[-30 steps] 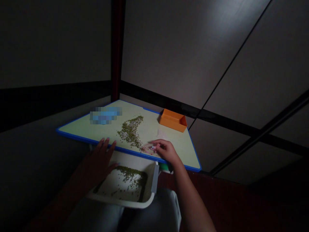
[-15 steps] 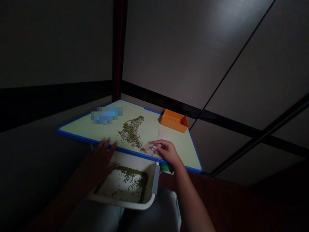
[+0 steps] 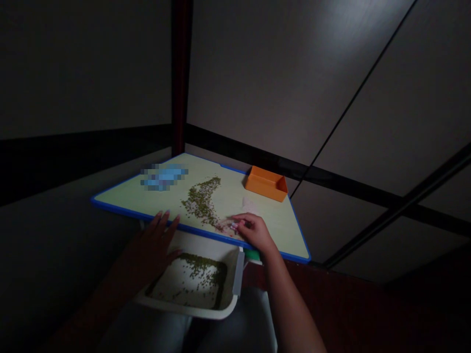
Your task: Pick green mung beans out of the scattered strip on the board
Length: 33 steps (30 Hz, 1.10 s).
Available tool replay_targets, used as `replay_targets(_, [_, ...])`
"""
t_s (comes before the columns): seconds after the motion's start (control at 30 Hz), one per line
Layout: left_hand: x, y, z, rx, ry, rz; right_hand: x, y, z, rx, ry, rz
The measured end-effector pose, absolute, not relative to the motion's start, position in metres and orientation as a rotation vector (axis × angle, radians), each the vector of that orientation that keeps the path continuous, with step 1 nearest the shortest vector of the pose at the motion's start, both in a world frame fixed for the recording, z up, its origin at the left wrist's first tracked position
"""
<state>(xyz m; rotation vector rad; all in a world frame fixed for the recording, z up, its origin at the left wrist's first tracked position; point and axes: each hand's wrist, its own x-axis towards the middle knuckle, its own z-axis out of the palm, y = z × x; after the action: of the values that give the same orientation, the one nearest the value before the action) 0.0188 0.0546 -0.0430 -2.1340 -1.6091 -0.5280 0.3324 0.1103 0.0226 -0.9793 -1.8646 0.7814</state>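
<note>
My right grip point(image 3: 254, 230) narrow at small pink-and-white item point(image 3: 234, 226), hold unclear; small green grains point(image 3: 201, 201) left of it; my left grip point(image 3: 154, 243) wide.

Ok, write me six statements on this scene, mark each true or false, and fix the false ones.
1. The orange box stands on the tabletop. True.
2. The left hand is inside the orange box. False: its fingers are at the tabletop's near edge.
3. Green grains lie both on the tabletop and in the white basin. True.
4. The rim of the tabletop is red. False: it is blue.
5. The right hand is by the near end of the green grains on the tabletop. True.
6. The white basin stands on the tabletop. False: it sits below the tabletop's near edge.
</note>
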Motion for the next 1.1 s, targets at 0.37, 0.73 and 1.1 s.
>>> replay_targets(0.37, [0.0179,0.0543,-0.0481,-2.143,-1.596,-0.594,0.3368,0.1045,0.0259,-1.002,-1.766,0.849])
replay_targets(0.73, [0.0197,0.054,-0.0407,-2.15,-1.617,-0.541,0.3305,0.1102,0.0232,-0.97,-1.842,0.961])
replay_targets(1.1, [0.02,0.0538,-0.0407,-2.136,-1.616,-0.517,0.3311,0.1119,0.0237,-0.999,-1.863,0.877])
